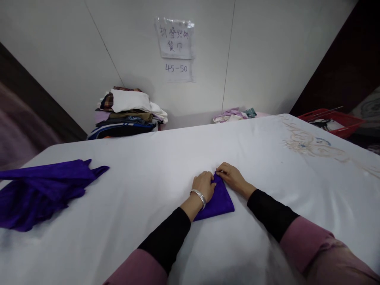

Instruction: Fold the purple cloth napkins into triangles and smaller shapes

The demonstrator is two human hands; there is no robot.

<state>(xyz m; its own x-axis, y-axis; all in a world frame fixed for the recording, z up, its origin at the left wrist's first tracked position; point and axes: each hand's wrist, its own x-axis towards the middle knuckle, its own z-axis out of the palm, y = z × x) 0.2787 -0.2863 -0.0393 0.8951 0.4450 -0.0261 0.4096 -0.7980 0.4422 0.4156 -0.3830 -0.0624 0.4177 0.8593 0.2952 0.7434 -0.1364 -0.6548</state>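
Note:
A folded purple napkin (219,202) lies on the white tablecloth (142,190) in front of me, narrowing to a point at its far end. My left hand (204,186), with a silver bangle at the wrist, rests on the napkin's left side, its fingers curled and closed on the fabric near the point. At the far tip, my right hand (231,176) pinches the cloth between thumb and fingers. Part of the napkin is hidden under my left hand. Farther left, a loose heap of purple cloth (44,190) lies crumpled.
Behind the table's far edge sit a stack of folded clothes (127,113) and a smaller cloth pile (233,114). A red basket (332,122) stands at the back right. Handwritten paper signs (175,47) hang on the wall. Embroidery (311,146) decorates the tablecloth's right side.

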